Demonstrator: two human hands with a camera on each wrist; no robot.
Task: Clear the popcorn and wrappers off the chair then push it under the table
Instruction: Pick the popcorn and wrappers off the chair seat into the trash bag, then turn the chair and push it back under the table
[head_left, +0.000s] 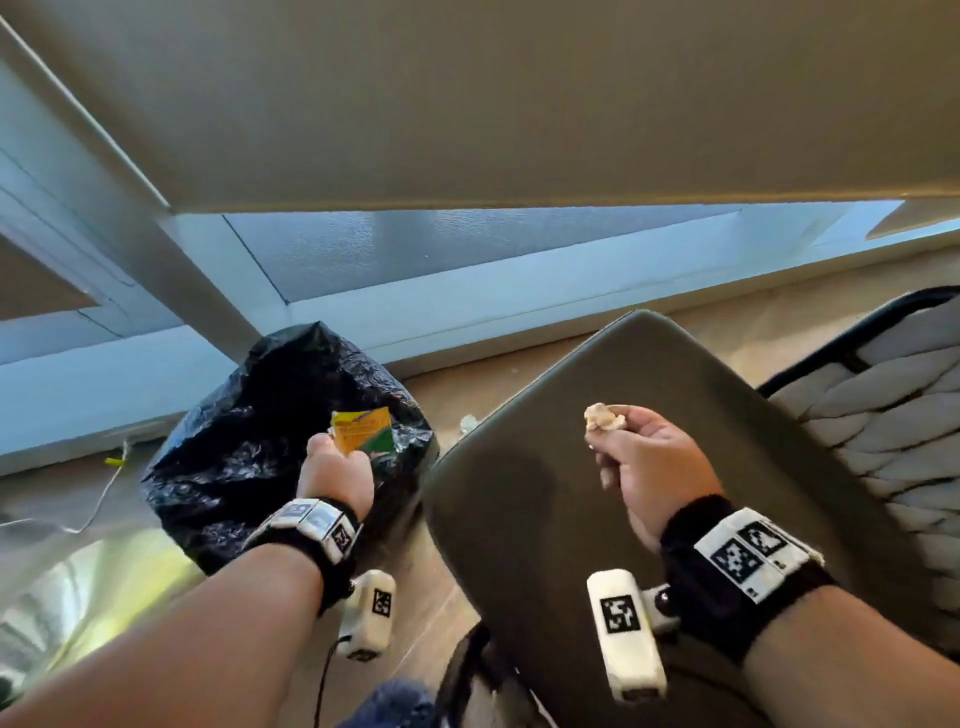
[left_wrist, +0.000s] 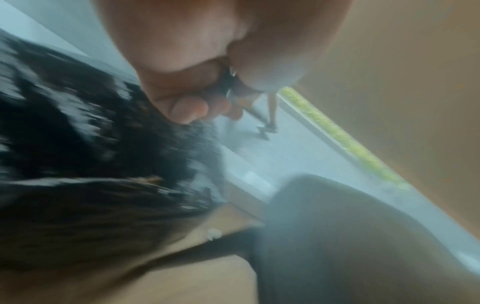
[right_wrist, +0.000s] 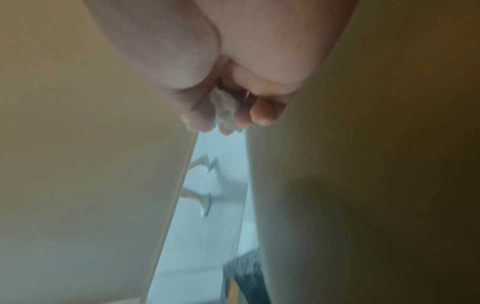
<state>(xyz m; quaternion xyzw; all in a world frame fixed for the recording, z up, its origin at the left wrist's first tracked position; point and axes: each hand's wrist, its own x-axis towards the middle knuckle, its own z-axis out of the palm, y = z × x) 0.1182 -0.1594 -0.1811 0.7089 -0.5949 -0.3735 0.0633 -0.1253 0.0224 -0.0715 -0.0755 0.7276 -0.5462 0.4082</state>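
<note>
My left hand (head_left: 332, 462) grips a yellow, orange and green wrapper (head_left: 361, 428) right over the mouth of a black trash bag (head_left: 244, 447) that stands on the floor left of the chair. The grey chair seat (head_left: 597, 493) fills the right middle of the head view and looks bare. Above it my right hand (head_left: 631, 447) holds pale popcorn (head_left: 602, 415) in curled fingers. In the blurred right wrist view the popcorn (right_wrist: 223, 107) shows between the fingertips (right_wrist: 259, 115). The left wrist view is blurred; the left hand's fingers (left_wrist: 189, 109) are curled beside the black bag (left_wrist: 91, 144).
One piece of popcorn (head_left: 467, 423) lies on the wooden floor between bag and chair. The beige tabletop (head_left: 519, 104) spans the top of the head view. A quilted grey chair back (head_left: 893, 415) stands at the right. A thin cord (head_left: 104, 493) trails at the left.
</note>
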